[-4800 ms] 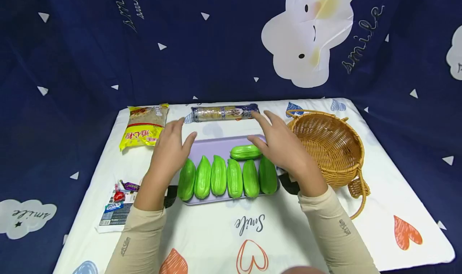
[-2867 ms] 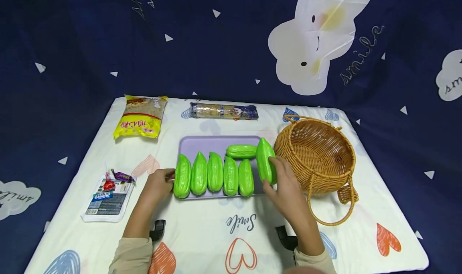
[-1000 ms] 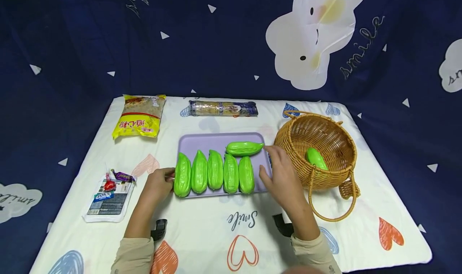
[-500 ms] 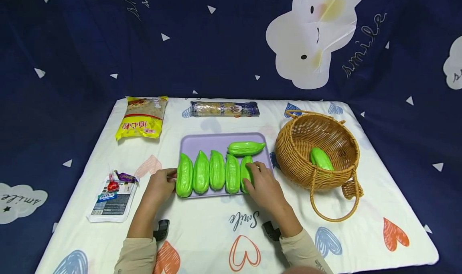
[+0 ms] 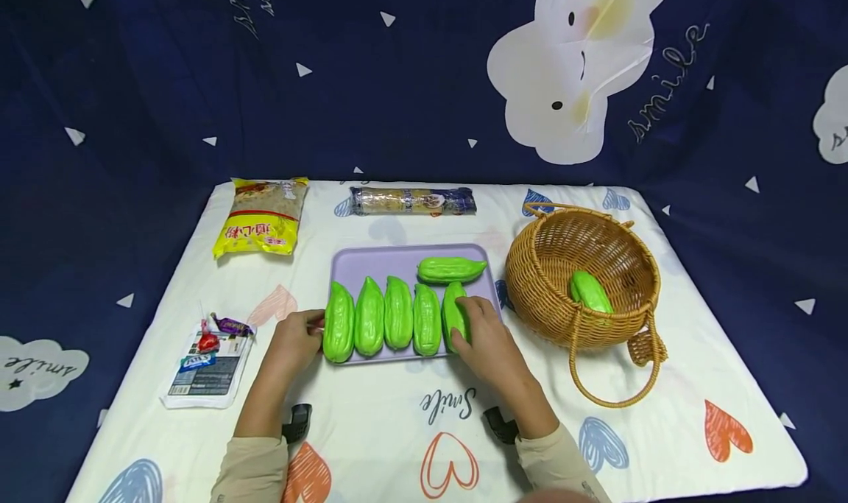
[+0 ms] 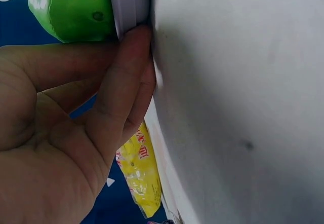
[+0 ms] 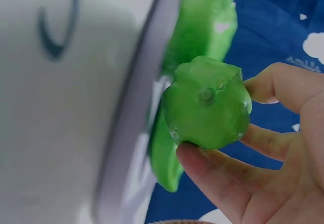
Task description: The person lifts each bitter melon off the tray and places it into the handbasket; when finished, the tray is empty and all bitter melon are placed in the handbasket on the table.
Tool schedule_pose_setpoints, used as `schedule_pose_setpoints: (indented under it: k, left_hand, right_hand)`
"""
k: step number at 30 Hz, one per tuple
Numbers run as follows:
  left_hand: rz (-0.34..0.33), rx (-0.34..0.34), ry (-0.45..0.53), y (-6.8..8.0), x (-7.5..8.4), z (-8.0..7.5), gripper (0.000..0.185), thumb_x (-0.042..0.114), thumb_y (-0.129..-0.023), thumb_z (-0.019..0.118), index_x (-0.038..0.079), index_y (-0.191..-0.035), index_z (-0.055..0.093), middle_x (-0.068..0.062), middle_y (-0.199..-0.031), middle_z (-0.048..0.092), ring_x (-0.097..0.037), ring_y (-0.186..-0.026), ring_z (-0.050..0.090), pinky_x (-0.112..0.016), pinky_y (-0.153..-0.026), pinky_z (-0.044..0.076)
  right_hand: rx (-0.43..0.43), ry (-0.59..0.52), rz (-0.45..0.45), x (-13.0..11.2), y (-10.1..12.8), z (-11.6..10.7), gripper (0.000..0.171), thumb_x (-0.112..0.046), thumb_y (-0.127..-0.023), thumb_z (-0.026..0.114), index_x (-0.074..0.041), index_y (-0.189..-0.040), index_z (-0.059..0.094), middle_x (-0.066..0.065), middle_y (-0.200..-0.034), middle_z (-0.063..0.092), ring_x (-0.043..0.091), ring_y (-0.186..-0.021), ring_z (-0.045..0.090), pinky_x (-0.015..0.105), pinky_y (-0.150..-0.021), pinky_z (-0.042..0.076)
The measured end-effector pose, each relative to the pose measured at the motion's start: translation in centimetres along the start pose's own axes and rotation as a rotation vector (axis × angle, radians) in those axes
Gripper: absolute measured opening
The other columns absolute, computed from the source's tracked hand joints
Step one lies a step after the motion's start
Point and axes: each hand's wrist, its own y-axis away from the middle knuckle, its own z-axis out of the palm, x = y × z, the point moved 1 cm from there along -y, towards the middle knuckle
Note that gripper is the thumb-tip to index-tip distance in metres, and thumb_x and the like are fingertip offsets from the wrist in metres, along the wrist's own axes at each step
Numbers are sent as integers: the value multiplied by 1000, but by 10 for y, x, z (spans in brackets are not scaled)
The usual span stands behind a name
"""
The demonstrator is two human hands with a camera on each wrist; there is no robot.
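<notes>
Now the right hand (image 5: 486,341) curls around the rightmost ridged green plastic gourd (image 5: 453,315), while the left hand (image 5: 294,339) pinches the lilac rectangular tray's (image 5: 371,264) left rim.

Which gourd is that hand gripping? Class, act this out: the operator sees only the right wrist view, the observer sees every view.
Observer: The right hand grips the rightmost gourd in the row of five on the purple tray.
Operator: And the other one?
Observer: The left hand pinches that tray's left edge.
Operator: What is off to the right?
Observer: A wicker basket with one green gourd lying inside.
</notes>
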Motion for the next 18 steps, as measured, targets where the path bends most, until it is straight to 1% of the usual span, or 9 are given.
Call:
schedule_pose_setpoints:
  k: [3, 6, 10, 12, 14, 18]
  left_hand:
    - [-1, 1, -7, 0, 1, 0, 41, -4, -86, 50, -7, -125, 60, -20, -102, 68, -33, -94, 61, -49, -84, 47]
    - [-6, 0, -3, 0, 1, 0, 41, -4, -86, 49, -7, -126, 60, -20, -103, 68, -33, -94, 61, -49, -84, 47]
    - [-9, 2, 4, -1, 0, 0, 41, -4, -86, 49, -8, -125, 60, -20, -103, 68, -32, -94, 62, -48, -84, 47]
    - [-8, 3, 5, -1, 0, 0, 41, -4, -86, 49, -8, -126, 60, -20, -103, 68, -32, -94, 62, -47, -84, 47]
    - [-3, 2, 5, -1, 0, 0, 41, -4, -86, 48, -8, -125, 60, -20, -102, 68, -32, -93, 62, -47, -83, 47]
    - [-1, 5, 7, -1, 0, 0, 41, -4, -86, 49, -8, -125, 61, -19, -101, 69, -32, -93, 62, -47, -83, 47]
  right_hand:
    - [39, -14, -18, -5, 2, -10, 49, -22, -88, 65, -10, -134, 53, 13, -133, 52, 33, -117, 57, 47, -94, 49]
    - [101, -18, -58, -10, 4, -25, 49, -20, -87, 67, -9, -133, 54, 13, -133, 52, 33, -119, 56, 48, -95, 49]
    - [215, -36, -124, -14, 3, -50, 50, -15, -85, 69, -5, -132, 53, 16, -135, 50, 34, -117, 56, 47, -90, 52]
    - [281, -57, -141, -14, 3, -63, 51, -13, -85, 70, -4, -132, 53, 18, -136, 49, 35, -115, 56, 46, -88, 53]
    - [356, -70, -144, -11, 1, -75, 52, -10, -84, 70, -2, -132, 52, 20, -137, 48, 36, -117, 54, 48, -90, 52]
    - [480, -107, -101, -1, 0, -98, 53, -5, -83, 70, -1, -133, 51, 21, -138, 46, 35, -119, 52, 49, -89, 52]
